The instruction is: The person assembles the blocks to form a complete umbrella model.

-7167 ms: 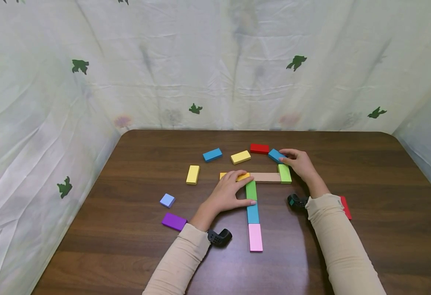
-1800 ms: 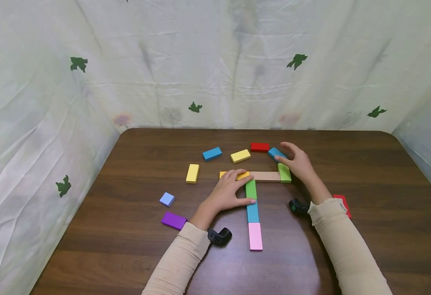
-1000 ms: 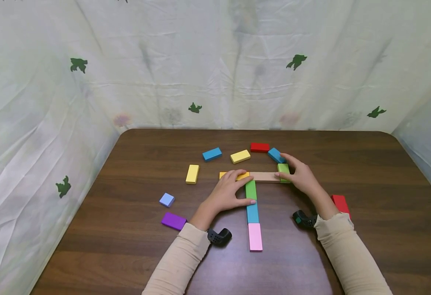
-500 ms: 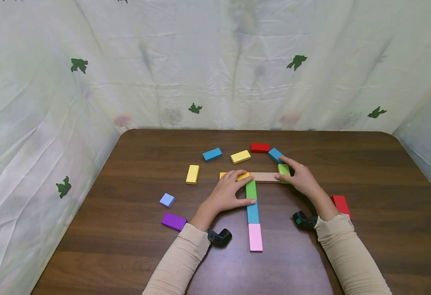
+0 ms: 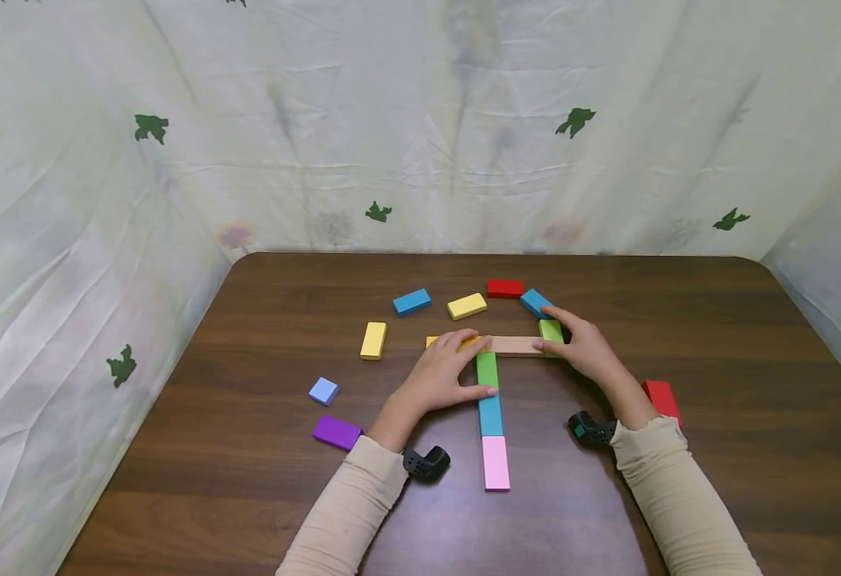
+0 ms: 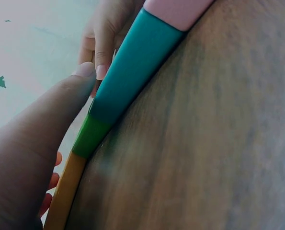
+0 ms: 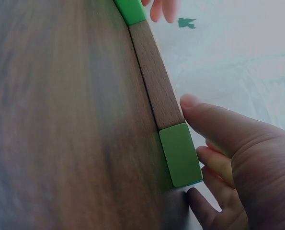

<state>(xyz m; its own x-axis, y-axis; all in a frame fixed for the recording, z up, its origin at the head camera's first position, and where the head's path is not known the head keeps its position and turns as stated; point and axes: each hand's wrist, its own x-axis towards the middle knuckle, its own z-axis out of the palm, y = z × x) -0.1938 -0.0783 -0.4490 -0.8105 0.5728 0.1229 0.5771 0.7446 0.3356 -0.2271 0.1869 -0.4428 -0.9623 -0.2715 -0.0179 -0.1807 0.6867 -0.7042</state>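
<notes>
Flat coloured blocks form a joined shape. Its stem runs from a pink block (image 5: 495, 464) through a blue block (image 5: 490, 416) to a green block (image 5: 487, 370). Across the top lie an orange block (image 5: 431, 342), a plain wooden block (image 5: 514, 346) and a light green block (image 5: 551, 330). My left hand (image 5: 436, 374) rests spread, fingers over the orange block, thumb by the green-blue joint. My right hand (image 5: 589, 346) touches the light green block's area with its thumb near the wooden block's end; its forefinger reaches the tilted blue block (image 5: 534, 302) behind.
A curved row behind holds a red block (image 5: 504, 289), a yellow block (image 5: 466, 306), another blue block (image 5: 411, 302) and a second yellow block (image 5: 373, 341). Leftward lie a pale blue square (image 5: 323, 390) and a purple block (image 5: 337, 432). Another red block (image 5: 661, 400) lies beside the right forearm.
My right hand has come nearer, its thumb shifting from the tilted blue block down to the light green block. My left hand has stayed nearly still, and the blocks keep their places.
</notes>
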